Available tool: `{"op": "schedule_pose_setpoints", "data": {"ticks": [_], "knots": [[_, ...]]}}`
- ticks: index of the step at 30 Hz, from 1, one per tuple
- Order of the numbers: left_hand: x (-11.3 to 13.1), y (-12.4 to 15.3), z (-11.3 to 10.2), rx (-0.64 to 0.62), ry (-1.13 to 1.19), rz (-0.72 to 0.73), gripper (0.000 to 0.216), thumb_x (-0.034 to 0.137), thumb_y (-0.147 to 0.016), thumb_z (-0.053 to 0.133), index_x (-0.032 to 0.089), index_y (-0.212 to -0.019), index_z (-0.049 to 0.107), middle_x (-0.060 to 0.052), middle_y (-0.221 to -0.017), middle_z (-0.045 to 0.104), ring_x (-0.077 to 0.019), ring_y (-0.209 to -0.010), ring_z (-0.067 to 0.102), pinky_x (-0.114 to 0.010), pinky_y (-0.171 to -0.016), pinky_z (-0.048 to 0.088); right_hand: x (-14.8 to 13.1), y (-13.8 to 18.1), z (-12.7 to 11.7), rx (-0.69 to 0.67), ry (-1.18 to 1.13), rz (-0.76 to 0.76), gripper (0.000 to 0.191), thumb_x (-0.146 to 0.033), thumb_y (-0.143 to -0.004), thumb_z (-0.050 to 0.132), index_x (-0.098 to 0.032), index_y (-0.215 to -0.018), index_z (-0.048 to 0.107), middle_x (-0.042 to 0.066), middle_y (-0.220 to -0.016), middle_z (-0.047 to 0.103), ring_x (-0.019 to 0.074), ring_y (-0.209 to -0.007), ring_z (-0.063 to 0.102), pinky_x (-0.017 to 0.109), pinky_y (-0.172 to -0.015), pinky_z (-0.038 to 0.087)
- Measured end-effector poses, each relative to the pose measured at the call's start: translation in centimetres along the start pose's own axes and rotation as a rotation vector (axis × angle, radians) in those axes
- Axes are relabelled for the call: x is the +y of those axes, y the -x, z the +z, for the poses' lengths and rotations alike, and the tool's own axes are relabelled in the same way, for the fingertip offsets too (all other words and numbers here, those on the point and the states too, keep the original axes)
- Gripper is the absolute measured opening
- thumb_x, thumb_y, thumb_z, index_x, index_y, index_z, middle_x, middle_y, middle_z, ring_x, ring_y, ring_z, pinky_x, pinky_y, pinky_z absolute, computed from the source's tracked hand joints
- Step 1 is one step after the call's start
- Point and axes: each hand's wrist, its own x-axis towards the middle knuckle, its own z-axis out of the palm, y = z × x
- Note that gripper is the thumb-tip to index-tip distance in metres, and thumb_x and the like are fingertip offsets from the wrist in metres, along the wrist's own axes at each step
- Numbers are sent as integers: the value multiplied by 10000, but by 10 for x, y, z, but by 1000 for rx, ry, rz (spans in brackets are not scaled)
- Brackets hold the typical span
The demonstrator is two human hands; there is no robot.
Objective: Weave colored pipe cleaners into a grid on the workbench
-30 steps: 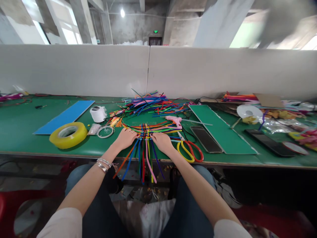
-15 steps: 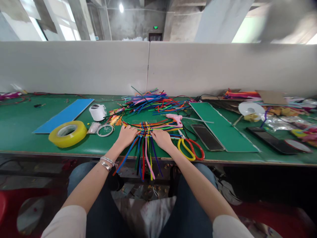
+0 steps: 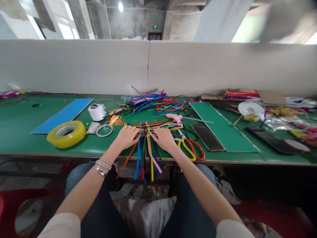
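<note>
Person seated at green table (image 3: 15,120), both hands at front. Woven strip panel (image 3: 146,128): flat near table's front edge, between 2 hands; loose ends overhang edge. Left hand (image 3: 126,136): fingers clamped on panel's left side. Right hand (image 3: 163,138): fingers clamped on panel's right side. Scissors (image 3: 190,141), 1 red handle, 1 yellow: just right of right hand. Pink glue gun (image 3: 176,118): behind scissors. Phone (image 3: 207,137): right of scissors. Yellow tape roll (image 3: 75,138): left of left hand. Loose strip pile (image 3: 153,102): behind panel.
</note>
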Motion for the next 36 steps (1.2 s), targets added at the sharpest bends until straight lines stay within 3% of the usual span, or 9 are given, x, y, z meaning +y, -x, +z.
{"op": "schedule_pose_setpoints", "data": {"ticks": [5, 12, 18, 26, 33, 36], "knots": [[2, -5, -10, -68, 70, 95, 334, 376, -886, 460, 185, -1147, 546, -86, -1090, 618, -218, -1015, 514, -331, -798, 333, 2, -2, 1, 92, -186, -133, 429, -470, -862, 461, -199, -1186, 533, 93, -1215, 554, 215, -1142, 454, 360, -958, 330], [-9, -11, 3, -157, 239, 38, 297, 385, -833, 555, 254, -1098, 586, -33, -1110, 632, -194, -1036, 534, -309, -799, 343, 21, -17, 11, -31, -444, -338, 459, -433, -834, 531, -240, -1250, 519, 52, -1339, 488, 177, -1259, 398, 347, -1045, 297], [-4, -20, 0, -137, 204, 24, 178, 312, -828, 580, 236, -981, 632, -22, -1189, 601, -201, -1080, 508, -325, -805, 310, 25, -23, 10, -144, -415, -328, 467, -417, -858, 501, -245, -1291, 477, 39, -1373, 440, 184, -1300, 347, 392, -1093, 200], [2, -25, -3, -185, 217, -12, 133, 271, -832, 579, 203, -939, 620, -46, -991, 680, -197, -1016, 543, -346, -789, 280, 26, -23, 12, -186, -422, -311, 411, -364, -913, 410, -221, -1292, 481, 17, -1328, 488, 151, -1285, 368, 287, -1045, 299], [11, -24, -10, -203, 143, -29, 137, 264, -845, 553, 173, -925, 615, -68, -986, 678, -216, -1010, 545, -368, -806, 296, 38, -30, 9, -312, -533, -363, 529, -488, -828, 516, -241, -1294, 482, 13, -1320, 497, 198, -1247, 423, 295, -1036, 315], [14, -25, -12, -221, 135, -58, 142, 273, -843, 554, 177, -924, 618, -68, -976, 681, -221, -1009, 550, -369, -812, 303, 40, -35, 9, -343, -522, -357, 495, -479, -817, 536, -271, -1266, 515, 0, -1292, 526, 214, -1220, 456, 298, -1014, 343]]}}
